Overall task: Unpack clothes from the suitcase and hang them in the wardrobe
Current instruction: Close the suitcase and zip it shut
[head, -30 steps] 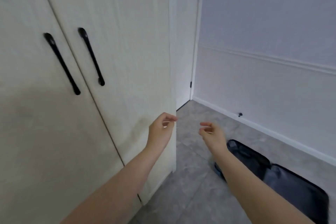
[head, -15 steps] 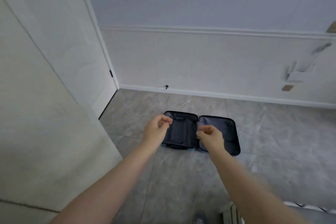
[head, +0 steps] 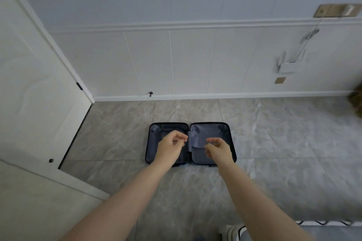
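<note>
While I look down at the grey tile floor [head: 274,143], the suitcase [head: 225,133] lies open and flat on it, near the white wall [head: 195,60], both halves showing dark lining. My left hand [head: 170,147] is in front of the left half, fingers loosely curled, holding nothing. My right hand [head: 219,149] is in front of the right half, fingers half bent and apart, also without anything.

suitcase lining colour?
Grey-blue fabric inside the suitcase, with a black rim; head view, the only one.
</note>
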The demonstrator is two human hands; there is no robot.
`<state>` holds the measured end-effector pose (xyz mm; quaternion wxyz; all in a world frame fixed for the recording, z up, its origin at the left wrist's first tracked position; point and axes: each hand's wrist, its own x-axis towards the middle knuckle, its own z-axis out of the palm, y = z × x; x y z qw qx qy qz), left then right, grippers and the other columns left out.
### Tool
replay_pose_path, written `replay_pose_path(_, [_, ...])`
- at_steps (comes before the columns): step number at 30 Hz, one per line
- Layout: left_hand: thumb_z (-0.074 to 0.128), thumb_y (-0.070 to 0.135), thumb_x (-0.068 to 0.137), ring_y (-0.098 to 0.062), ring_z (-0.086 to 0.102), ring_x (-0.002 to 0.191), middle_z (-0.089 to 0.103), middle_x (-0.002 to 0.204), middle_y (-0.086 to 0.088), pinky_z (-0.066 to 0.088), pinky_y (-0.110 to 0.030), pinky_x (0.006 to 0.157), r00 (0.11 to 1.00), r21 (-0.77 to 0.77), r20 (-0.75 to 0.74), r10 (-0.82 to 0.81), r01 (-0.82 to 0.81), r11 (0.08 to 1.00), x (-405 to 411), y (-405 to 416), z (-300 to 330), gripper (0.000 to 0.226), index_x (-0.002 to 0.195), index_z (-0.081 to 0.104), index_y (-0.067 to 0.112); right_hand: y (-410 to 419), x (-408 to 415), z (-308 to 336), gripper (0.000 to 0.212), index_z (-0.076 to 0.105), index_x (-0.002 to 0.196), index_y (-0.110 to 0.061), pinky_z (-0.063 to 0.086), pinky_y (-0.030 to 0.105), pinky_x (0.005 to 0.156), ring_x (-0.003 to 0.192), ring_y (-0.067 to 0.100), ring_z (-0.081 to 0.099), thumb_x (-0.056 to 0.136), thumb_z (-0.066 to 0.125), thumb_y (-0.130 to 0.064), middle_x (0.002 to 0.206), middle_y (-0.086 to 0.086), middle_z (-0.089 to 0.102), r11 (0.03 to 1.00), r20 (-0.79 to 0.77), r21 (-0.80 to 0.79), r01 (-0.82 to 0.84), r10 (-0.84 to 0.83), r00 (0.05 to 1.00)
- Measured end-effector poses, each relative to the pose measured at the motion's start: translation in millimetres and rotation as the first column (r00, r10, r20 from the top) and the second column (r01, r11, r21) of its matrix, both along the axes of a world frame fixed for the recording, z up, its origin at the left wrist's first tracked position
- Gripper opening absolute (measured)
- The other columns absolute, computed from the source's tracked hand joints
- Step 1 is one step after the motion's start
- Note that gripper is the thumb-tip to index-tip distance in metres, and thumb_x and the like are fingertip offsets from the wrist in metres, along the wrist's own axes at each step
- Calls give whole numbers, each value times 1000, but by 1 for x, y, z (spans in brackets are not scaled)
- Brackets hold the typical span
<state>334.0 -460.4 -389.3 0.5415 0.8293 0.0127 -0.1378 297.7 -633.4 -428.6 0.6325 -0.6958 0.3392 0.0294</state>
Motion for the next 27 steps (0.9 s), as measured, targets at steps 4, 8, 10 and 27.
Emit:
replay_pose_path(4, [52,8,92,-9,69,89,71,91,10,54,-32,82,1000,11,-25,-4,5,1000,25,-14,-9,28,81,65,30,-16,23,-11,13,70,95,-18,57,42,84,75,20,67,86,63,-12,74,2,70,999,-20,21,44,-44,999])
replay_pose_path(8, [51,10,93,-9,68,92,71,93,9,53,-28,80,997,29,-53,-52,53,998,51,-16,-19,24,86,66,28,-22,43,-23,13,72,87,-19,58,41,81,73,20,68,85,63,-10,72,2,72,996,-46,22,90,-89,995])
replay_pose_path(10, [51,10,93,-9,68,92,71,94,9,52,-27,79,995,37,-67,-78,81,996,68,-15,-27,24,86,66,28,-22,54,-31,14,74,84,-18,57,41,79,70,18,67,84,64,-9,68,1,70,993,-54,13,114,-113,992])
replay_pose_path(27, [52,23,95,-11,65,94,68,98,9,52,-31,85,881,119,-238,-409,445,888,279,4,-132,13,93,64,29,14,184,-111,15,71,84,-23,57,45,78,83,26,70,87,60,-14,75,4,71,943,-215,-82,323,-333,918])
